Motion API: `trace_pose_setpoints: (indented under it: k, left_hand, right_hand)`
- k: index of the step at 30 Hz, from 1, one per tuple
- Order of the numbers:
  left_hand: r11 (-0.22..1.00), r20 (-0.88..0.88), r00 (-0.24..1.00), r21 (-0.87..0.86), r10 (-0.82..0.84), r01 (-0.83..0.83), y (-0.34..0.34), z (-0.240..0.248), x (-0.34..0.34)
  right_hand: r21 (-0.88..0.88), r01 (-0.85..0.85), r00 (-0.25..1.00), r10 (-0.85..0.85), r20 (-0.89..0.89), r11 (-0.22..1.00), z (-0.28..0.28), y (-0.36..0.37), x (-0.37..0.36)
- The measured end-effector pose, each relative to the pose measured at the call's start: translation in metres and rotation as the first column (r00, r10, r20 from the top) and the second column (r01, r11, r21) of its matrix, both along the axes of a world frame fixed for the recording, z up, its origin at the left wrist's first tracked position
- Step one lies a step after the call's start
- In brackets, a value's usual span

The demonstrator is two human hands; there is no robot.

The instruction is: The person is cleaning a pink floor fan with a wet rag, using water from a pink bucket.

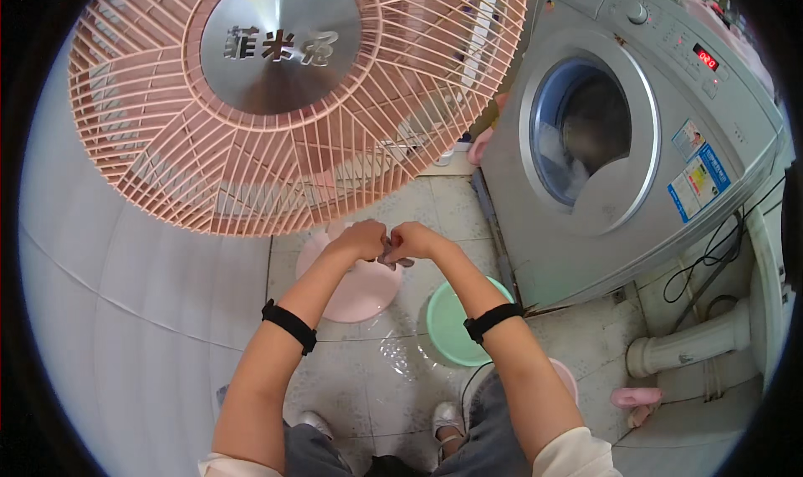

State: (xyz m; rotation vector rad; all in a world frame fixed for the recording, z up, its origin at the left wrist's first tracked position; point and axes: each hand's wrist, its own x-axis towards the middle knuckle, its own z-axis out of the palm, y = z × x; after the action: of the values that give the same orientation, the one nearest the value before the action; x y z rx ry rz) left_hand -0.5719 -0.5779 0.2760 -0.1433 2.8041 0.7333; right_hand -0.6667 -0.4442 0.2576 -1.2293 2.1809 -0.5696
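My left hand [363, 239] and my right hand [413, 241] meet in front of me, both closed on a small, wet-looking grey cloth [393, 259]. The bunched cloth is mostly hidden by my fingers, and a bit of it hangs below them. Beneath my hands on the floor sits a round pink basin [361, 300], partly covered by my left forearm. To its right stands a light green basin [450, 326], its right side behind my right forearm.
A large pink fan [293, 159] with a metal centre fills the upper left. On the right, a grey front-loading washing machine [577, 251] has laundry behind its round door. Water wets the tiled floor [401, 360]. Pink slippers [637, 398] lie near a white pipe [694, 341] and black cable [711, 255].
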Motion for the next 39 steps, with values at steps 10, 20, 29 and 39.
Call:
trace_pose_setpoints:
  k: [10,20,29,39]
  left_hand:
    - [0.976,-0.172,0.976,0.195,0.131,-0.097,0.022,0.023,-0.001]
    - [0.791,-0.176,0.862,0.515,0.475,-0.330,0.005,0.051,0.030]
    - [0.774,-0.096,0.879,0.525,0.467,-0.354,-0.035,0.032,0.055]
    - [0.467,0.045,0.917,0.850,0.397,-0.244,-0.034,0.054,0.061]
  right_hand:
    - [-0.194,0.291,0.838,-0.152,0.524,0.937,0.034,0.060,-0.019]
    - [-0.071,0.386,0.858,-0.330,0.393,0.920,0.089,0.027,0.004]
    - [0.009,0.342,0.646,-0.242,0.724,0.940,0.090,0.014,-0.005]
    - [-0.136,0.065,0.312,0.109,0.944,0.989,0.087,-0.018,0.007]
